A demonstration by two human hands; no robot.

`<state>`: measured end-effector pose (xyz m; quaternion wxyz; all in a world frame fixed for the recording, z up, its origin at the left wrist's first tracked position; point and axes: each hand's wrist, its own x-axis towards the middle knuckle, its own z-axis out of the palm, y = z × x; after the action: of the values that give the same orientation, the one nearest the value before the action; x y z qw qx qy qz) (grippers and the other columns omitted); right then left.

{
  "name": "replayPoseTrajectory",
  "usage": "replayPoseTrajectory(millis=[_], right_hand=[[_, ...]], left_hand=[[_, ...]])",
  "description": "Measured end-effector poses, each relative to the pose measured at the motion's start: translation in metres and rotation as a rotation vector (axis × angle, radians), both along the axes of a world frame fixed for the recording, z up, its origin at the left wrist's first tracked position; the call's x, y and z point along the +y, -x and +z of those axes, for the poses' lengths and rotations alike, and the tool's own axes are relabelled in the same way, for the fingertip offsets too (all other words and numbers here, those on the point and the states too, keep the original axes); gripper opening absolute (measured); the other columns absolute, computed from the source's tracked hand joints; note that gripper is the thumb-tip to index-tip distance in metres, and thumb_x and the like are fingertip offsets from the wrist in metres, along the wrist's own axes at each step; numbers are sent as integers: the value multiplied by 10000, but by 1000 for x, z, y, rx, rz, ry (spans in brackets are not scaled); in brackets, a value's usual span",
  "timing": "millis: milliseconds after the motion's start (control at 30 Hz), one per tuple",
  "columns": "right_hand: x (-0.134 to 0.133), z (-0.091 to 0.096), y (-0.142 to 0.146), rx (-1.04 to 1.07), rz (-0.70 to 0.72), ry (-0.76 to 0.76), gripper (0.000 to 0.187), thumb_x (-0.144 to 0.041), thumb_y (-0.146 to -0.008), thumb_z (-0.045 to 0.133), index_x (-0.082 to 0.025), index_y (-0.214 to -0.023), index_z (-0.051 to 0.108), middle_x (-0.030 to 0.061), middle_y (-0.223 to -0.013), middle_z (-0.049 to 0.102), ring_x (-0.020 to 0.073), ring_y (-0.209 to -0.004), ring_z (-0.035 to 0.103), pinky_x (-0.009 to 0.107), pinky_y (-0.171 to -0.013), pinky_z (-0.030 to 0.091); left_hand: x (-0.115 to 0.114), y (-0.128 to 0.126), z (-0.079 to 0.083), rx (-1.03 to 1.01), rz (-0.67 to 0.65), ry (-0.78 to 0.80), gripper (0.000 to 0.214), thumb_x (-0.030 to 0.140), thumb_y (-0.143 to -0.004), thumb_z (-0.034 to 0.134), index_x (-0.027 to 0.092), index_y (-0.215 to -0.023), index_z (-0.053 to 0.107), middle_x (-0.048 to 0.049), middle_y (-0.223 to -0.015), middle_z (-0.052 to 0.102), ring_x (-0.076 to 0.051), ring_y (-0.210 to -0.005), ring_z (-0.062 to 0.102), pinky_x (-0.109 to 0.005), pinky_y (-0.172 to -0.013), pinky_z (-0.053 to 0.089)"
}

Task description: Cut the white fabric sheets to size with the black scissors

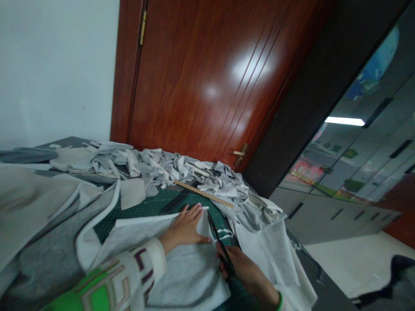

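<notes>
A piece of light grey cloth (191, 272) lies on a green cutting mat (136, 206) with a grid. My left hand (186, 226) rests flat on the cloth near its far right corner, fingers stretched out and pointing away from me. In my right hand (241, 268) is a pair of black scissors (218, 237), with my fingers wrapped round the handles. The blades point away from me along the cloth's right edge, close to my left fingertips. A thin white strip of cloth (225, 234) lies on the mat just right of the blades.
A wooden ruler (204, 193) lies across the mat's far side. Crumpled cloth scraps (175, 166) pile along the back. A larger grey and white cloth (48, 242) covers the left; more pale cloth (269, 255) drapes at right. Behind stand a brown door (194, 86) and a glossy cabinet (337, 211).
</notes>
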<state>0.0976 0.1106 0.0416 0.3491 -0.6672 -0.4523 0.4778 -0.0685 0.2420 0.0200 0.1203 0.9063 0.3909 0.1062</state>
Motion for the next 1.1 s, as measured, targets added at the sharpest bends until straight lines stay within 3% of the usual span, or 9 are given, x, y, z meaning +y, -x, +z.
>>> replayPoseTrajectory(millis=[400, 733, 1100], right_hand=[[5, -16, -5, 111, -18, -29, 717, -868, -510, 621, -194, -734, 526, -69, -537, 480, 63, -440, 415, 229, -470, 311], [5, -34, -18, 174, -24, -47, 621, -766, -670, 633, -163, -814, 599, -44, -585, 545, 63, -459, 468, 210, -475, 368], [3, -33, -16, 150, -10, -81, 615, -782, -643, 638, -183, -770, 585, -43, -610, 548, 71, -453, 473, 214, -454, 357]], left_hand=[[1, 1, -1, 5, 9, -13, 1043, 745, -754, 553, 83, -1511, 278, -208, -1598, 147, -280, -1493, 103, -514, -1194, 69], [4, 0, -8, -22, 10, -37, 1022, 712, -762, 574, 71, -1503, 282, -210, -1596, 173, -282, -1491, 121, -514, -1197, 82], [6, 2, -9, -58, 23, -67, 916, 682, -809, 524, 128, -1504, 304, -193, -1591, 229, -295, -1476, 195, -514, -1187, 150]])
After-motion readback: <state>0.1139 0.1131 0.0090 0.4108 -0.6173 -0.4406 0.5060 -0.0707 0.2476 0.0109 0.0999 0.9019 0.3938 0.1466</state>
